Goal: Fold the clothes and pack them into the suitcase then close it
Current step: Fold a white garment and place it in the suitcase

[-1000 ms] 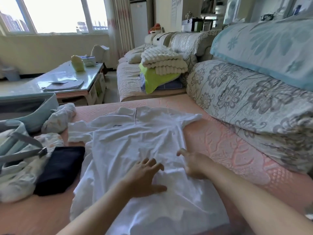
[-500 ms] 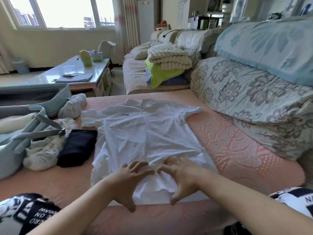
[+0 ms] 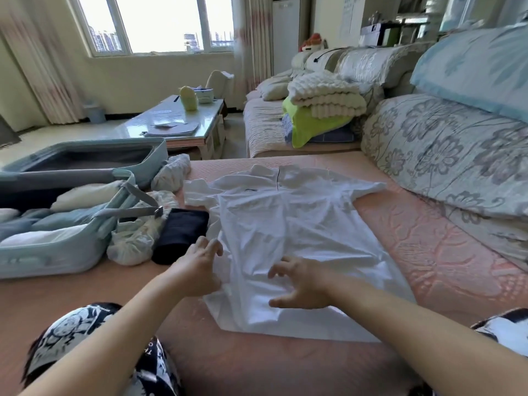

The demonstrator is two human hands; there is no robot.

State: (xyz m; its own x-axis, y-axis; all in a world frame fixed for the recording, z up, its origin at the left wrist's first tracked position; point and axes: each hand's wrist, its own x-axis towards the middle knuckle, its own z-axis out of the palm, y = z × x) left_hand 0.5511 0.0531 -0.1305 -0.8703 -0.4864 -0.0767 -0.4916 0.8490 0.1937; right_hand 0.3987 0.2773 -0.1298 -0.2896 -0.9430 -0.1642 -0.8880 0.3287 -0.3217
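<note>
Two hands | left hand [image 3: 197, 270], right hand [image 3: 303, 284]: fingers spread, gripping nothing | creased white shirt [image 3: 285, 224] flat

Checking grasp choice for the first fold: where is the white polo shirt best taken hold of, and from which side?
The white polo shirt lies flat, collar away, hem nearest. Probably pinch its left side edge near the hem, coming from the left where the left hand rests; that edge lies free to lift over.

One head-worn wide-angle view looks forward and down, close over the white shirt [image 3: 288, 232] on the pink sofa seat [image 3: 428, 252], window [image 3: 160, 21] far ahead
</note>
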